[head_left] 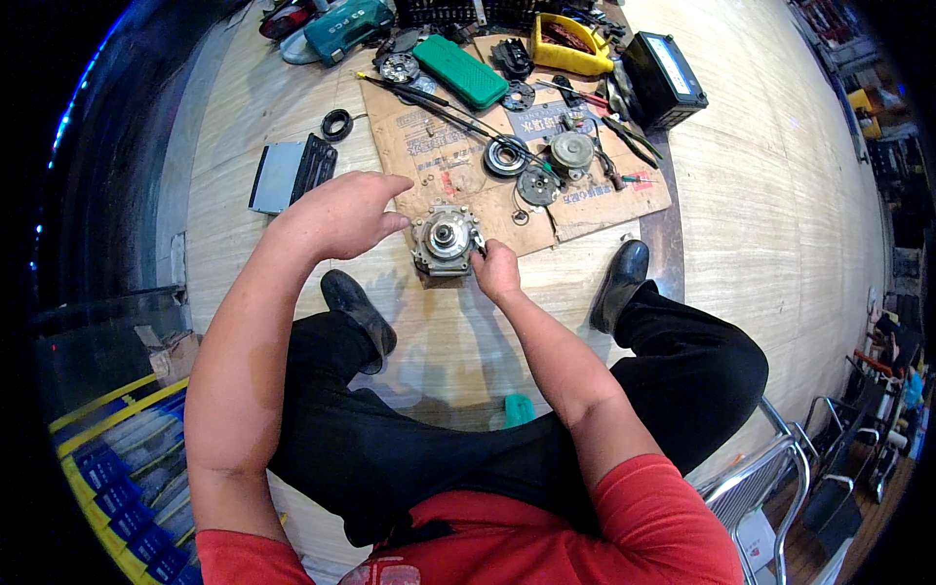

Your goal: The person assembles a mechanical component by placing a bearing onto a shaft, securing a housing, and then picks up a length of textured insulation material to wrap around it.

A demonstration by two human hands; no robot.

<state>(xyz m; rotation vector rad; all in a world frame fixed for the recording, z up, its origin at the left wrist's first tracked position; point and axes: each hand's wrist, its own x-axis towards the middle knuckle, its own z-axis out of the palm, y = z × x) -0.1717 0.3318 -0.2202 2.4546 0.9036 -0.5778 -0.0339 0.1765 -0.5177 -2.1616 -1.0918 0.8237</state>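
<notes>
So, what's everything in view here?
metal housing: one, silver, front centre
cardboard: count unclear, brown, centre
pulley: one, black, on cardboard
other parts: several, grey, around the pulley
flat case: one, green, far centre
tools: several, red or dark, cardboard's right
tray: one, yellow, far edge
toolbox: one, teal, far left
battery: one, black, upper right
box: one, silver and black, left
ring: one, black, beyond the box
packets: several, blue, lower left
chair: one, silver, lower right
shoes: two, black, floor
shirt: one, red, lower edge
left hand: one, bare, left of housing
right hand: one, bare, housing's right edge

Flattened cardboard [490, 213] on pale floor [751, 185]
</notes>
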